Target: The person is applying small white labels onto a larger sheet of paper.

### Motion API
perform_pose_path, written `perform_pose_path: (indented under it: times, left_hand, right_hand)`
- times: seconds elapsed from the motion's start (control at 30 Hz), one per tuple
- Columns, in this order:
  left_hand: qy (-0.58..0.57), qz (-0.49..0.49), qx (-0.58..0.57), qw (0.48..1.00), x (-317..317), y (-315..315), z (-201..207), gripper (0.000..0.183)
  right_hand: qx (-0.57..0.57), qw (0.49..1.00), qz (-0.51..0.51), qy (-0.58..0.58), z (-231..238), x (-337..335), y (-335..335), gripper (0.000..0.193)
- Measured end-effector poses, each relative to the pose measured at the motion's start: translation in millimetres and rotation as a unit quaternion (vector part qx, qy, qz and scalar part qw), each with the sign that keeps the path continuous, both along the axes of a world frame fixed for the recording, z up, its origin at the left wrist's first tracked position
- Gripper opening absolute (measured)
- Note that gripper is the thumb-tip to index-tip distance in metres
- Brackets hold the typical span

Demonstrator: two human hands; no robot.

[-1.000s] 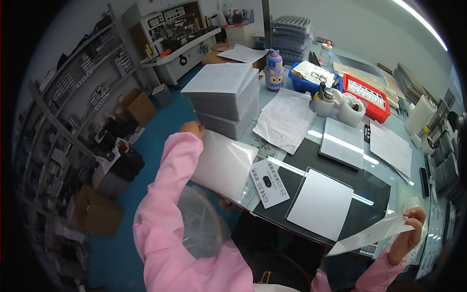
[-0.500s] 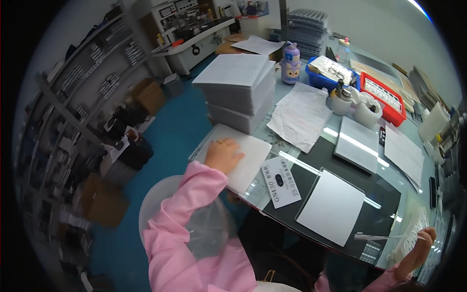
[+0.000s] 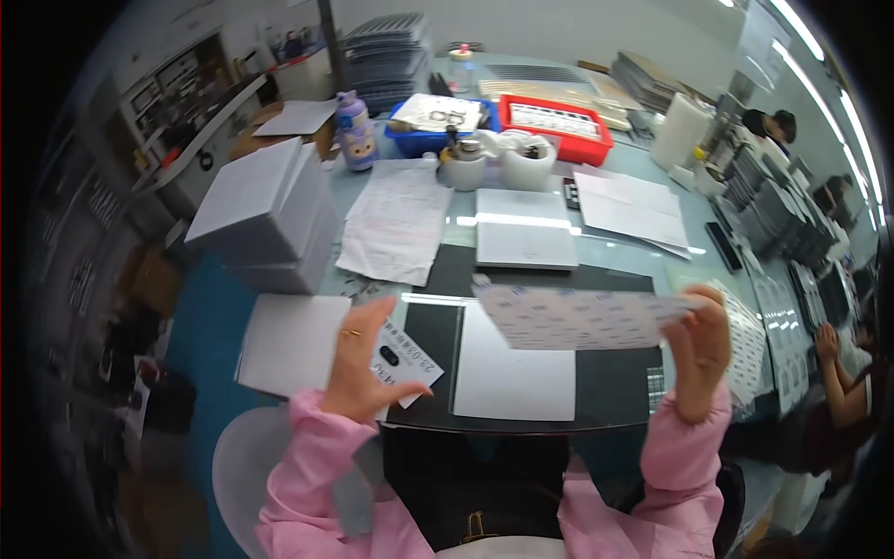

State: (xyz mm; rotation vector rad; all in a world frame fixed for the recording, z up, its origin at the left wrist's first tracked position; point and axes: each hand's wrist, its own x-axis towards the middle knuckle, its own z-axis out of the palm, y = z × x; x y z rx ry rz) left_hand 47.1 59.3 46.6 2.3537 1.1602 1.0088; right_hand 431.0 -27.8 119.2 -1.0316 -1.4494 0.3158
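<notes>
Between the thumb and fingers of my right hand (image 3: 700, 347) is the right end of a thin white sheet (image 3: 577, 319) printed with rows of small bluish marks. The sheet hangs tilted above a white sheet stack (image 3: 517, 377) on the black mat. My left hand (image 3: 356, 365) is open, thumb and fingers spread, with a ring on one finger. It hovers by a white printed card (image 3: 410, 368) with a small black oval part on it, hiding some of the card. Left of that hand lies a pile of white sheets (image 3: 291, 340).
Tall stacks of white sheets (image 3: 251, 200) stand at the left. Further back are a purple bottle (image 3: 355, 130), a blue tray (image 3: 416, 143), a red tray (image 3: 582, 149) and white round containers (image 3: 528, 170). A grey-white flat box (image 3: 526, 233) lies mid-table. Another person's hands (image 3: 827, 343) show at far right.
My left hand has lifted off the white sheet pile and moved right, opening. My right hand has brought the marked sheet left over the mat. The view has turned right.
</notes>
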Motion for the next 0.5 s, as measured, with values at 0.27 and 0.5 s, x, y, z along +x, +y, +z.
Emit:
perform_pose_path:
  times: [0.27, 0.5]
  left_hand:
    - [-0.352, -0.082, -0.311, 0.879, 120, -28, -37, 0.068]
    - [-0.334, 0.009, -0.398, 0.854, 121, -51, -48, 0.055]
  right_hand:
    - [-0.076, 0.976, 0.079, 0.189, -33, 0, 22, 0.034]
    - [-0.119, 0.990, 0.048, 0.058, -77, 11, 35, 0.046]
